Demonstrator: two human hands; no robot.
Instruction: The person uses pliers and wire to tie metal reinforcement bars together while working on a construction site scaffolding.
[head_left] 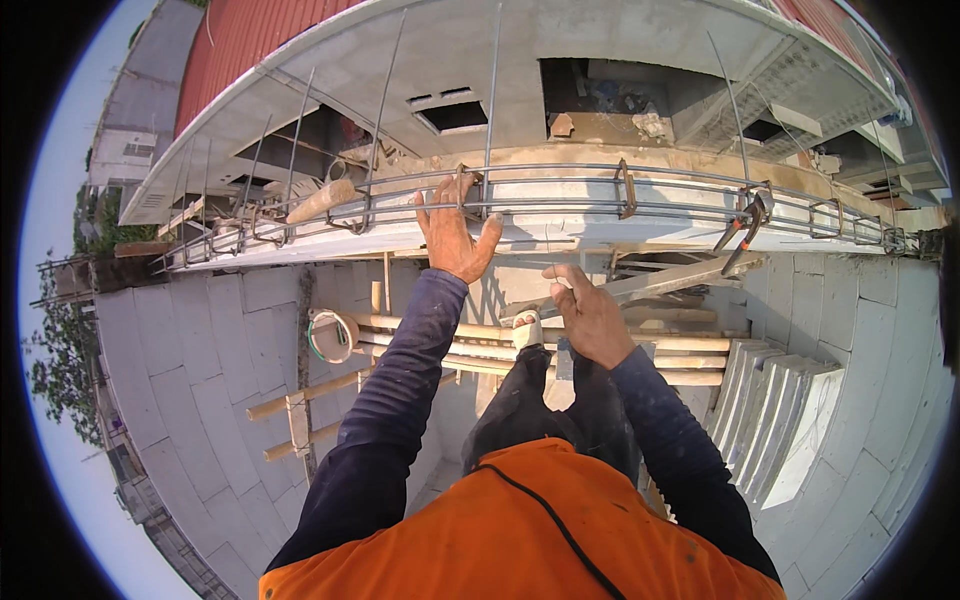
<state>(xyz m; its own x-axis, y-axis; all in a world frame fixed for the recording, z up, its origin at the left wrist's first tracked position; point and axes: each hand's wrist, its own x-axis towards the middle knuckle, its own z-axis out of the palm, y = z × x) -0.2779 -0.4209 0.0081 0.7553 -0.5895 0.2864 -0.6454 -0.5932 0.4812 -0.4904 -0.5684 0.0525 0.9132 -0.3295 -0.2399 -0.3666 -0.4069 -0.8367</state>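
A long cage of thin steel rebar (pixel 560 207) runs along the top of the pale block wall, with stirrups (pixel 626 190) around its bars. My left hand (pixel 455 232) rests at the cage beside one stirrup, fingers spread and fingertips over the bars. My right hand (pixel 592 315) is nearer to me, apart from the cage, its thumb and curled fingers pinched together. Whatever is between those fingertips is too small to make out. A pair of pincers (pixel 745 228) with orange and black handles hangs on the bars to the right.
Upright rods (pixel 494 100) rise from the cage. A pale rounded piece (pixel 320 200) lies on it at left. Below are bamboo poles (pixel 690 360), a round bucket (pixel 333 336) and stacked grey blocks (pixel 775 410). Beyond the wall stands a concrete building (pixel 640 45).
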